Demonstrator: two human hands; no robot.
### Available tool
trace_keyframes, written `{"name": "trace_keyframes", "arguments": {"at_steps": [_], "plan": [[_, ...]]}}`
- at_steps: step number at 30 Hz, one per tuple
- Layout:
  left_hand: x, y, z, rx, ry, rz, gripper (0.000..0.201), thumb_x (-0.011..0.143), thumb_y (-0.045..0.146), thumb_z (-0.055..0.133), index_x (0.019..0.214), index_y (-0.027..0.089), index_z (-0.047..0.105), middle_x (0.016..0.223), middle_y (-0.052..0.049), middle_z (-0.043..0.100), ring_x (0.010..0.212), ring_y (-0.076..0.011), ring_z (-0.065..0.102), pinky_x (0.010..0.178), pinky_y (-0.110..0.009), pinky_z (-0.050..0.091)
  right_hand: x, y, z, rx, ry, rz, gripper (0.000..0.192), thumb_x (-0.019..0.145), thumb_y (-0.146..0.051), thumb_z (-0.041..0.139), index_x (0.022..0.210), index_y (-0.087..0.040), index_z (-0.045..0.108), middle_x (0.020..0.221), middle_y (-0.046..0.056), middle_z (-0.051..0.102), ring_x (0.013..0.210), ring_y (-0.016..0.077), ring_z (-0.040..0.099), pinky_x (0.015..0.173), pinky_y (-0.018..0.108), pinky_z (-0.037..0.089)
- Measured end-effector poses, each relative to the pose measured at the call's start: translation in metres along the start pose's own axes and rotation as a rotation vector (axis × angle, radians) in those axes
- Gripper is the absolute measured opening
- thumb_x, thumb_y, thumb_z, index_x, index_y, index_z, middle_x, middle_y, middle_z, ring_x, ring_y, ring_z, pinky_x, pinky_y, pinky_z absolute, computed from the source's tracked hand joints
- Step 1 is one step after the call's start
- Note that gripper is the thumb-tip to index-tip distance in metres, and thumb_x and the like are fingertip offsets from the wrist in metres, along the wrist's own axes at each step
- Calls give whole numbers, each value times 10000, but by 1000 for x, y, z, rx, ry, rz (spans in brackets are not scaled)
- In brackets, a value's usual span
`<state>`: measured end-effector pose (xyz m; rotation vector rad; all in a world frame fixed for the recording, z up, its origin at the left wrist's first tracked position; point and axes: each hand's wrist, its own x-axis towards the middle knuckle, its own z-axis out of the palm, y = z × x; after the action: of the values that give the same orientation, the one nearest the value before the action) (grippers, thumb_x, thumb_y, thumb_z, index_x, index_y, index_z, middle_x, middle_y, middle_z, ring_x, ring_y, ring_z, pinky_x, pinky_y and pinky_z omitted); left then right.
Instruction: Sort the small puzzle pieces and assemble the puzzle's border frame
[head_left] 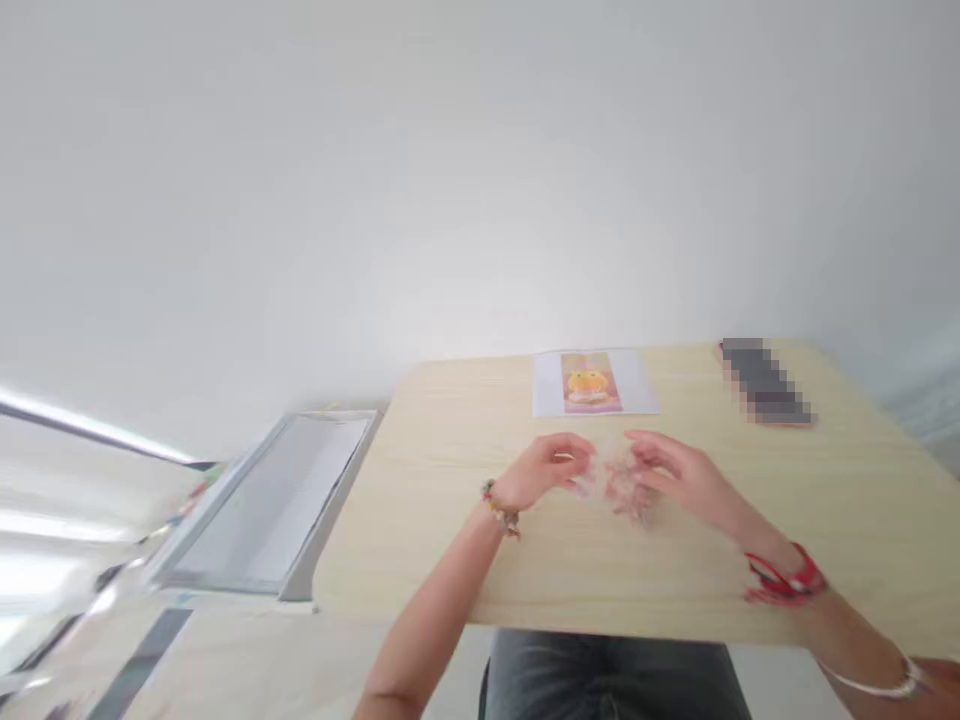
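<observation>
A small clear plastic bag (611, 470), blurred, sat between both hands just above the wooden table (862, 520). The left hand (544, 470) and right hand (671, 470) each pinched a side of it, fingers closed. Beyond lay a printed picture sheet (592, 383) and a phone (765, 383).

A plain office-like room: a pale wooden desk (862, 520) fills the lower right of the frame, bare white wall above, a printed white paper sheet (594, 383) at top centre, grey-framed flat panel (277, 500) at left.
</observation>
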<state>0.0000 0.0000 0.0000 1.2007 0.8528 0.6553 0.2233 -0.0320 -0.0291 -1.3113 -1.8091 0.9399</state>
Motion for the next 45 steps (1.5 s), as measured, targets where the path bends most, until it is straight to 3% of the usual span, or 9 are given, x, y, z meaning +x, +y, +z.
{"name": "trace_keyframes", "arguments": {"at_steps": [4,8,12,20,23,29,34,40,45], "plan": [[1,-1,0,-33,-33,-22,397,541,396,776,783,123,620,697,-5,574,635,-100,533,561,-223,456,0,-7,1,-101,46,-107,277,787,-279,513,1050,-211,567,1029,69,626,942,195,589,839,356,475],[-4,2,6,-99,-18,-28,388,523,357,785,770,127,595,653,6,568,620,-102,541,552,-220,453,-5,-29,0,-255,120,-136,129,771,-324,547,783,-199,574,819,50,607,788,180,568,717,318,466],[-14,11,22,-92,-27,46,330,561,292,757,792,131,585,632,11,577,591,-89,533,577,-219,443,-14,-54,3,-133,-88,25,264,829,-416,477,687,-196,508,584,-21,512,519,105,453,494,235,367],[-24,14,48,9,37,173,139,685,216,626,756,136,537,623,9,565,590,-94,543,598,-223,441,-17,-63,9,128,-187,103,281,872,-399,390,686,-198,455,554,-34,482,520,100,453,500,221,339],[-25,9,52,132,139,215,91,697,162,569,781,147,539,608,26,540,577,-91,531,570,-209,435,-16,-58,10,129,-174,109,251,851,-355,414,654,-201,430,536,-41,464,497,96,437,485,219,331],[-30,1,68,544,430,391,173,694,79,529,835,175,558,657,33,555,578,-88,555,606,-211,450,-15,-56,17,-110,14,0,186,787,-229,448,606,-188,466,525,-43,459,508,94,408,496,219,312],[-33,-10,78,751,550,511,216,721,52,490,879,185,551,710,15,543,588,-96,553,596,-214,456,-16,-58,21,-133,40,-7,184,770,-223,452,598,-180,500,511,-41,479,496,93,423,491,214,318],[-33,-10,73,953,734,511,228,722,41,456,865,192,550,700,5,505,580,-122,523,576,-242,455,-17,-51,19,-231,155,-17,206,715,-187,467,521,-185,398,462,-61,395,458,73,369,463,202,285],[-34,-3,68,1032,705,462,255,746,58,437,929,206,535,729,2,510,609,-130,527,595,-248,460,-20,-43,13,-262,122,12,211,725,-201,464,524,-187,400,460,-58,405,462,77,390,462,203,305]]}}
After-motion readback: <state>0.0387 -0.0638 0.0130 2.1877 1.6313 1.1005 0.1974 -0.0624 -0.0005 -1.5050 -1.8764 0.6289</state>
